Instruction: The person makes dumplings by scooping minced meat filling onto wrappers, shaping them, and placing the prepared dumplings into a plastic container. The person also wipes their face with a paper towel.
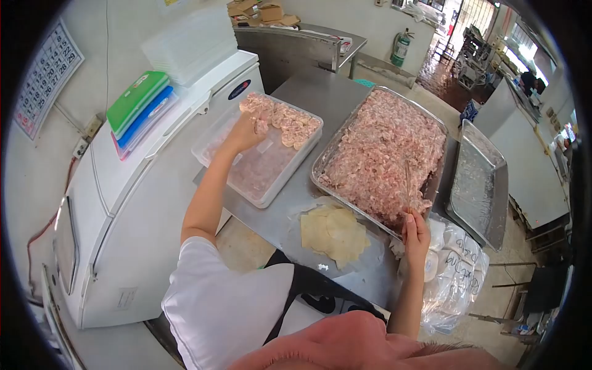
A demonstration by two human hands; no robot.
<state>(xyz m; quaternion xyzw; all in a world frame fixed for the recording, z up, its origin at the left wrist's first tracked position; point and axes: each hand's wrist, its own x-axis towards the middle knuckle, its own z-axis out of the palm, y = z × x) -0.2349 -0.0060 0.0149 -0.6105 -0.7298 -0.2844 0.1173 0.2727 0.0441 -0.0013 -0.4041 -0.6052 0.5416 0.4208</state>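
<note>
Over the smooth translucent plastic container, the left hand curls at lumpy, rounded dumplings, its grasp unclear, while the right hand grips a thin utensil against coarse, moist ground meat in a rectangular metal tray, near floppy, pale-yellow wrappers on the steel tabletop.

The single view comes from a camera on the person's head, looking forward and steeply down past both arms at the metal worktop. The worktop is near, the chest freezer on the left, with the room and doorway farther off.
</note>
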